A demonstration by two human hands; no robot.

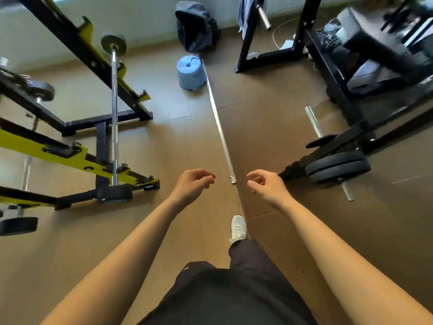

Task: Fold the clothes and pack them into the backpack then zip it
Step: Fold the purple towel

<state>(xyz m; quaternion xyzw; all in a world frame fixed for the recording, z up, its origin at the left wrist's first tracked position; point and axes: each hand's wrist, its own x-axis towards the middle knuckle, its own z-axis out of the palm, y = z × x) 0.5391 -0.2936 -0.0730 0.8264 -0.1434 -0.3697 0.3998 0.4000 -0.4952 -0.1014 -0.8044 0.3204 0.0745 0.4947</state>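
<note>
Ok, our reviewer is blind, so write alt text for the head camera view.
A bare left hand and right hand reach forward, loosely curled and empty, over a brown floor. Ahead, a dark grey fabric backpack slumps by the wall behind a pale blue plastic stool, between black weight racks.

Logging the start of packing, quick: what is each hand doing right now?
Left hand: open, fingers loosely curled, holding nothing.
Right hand: open, fingers loosely curled, holding nothing.
</note>
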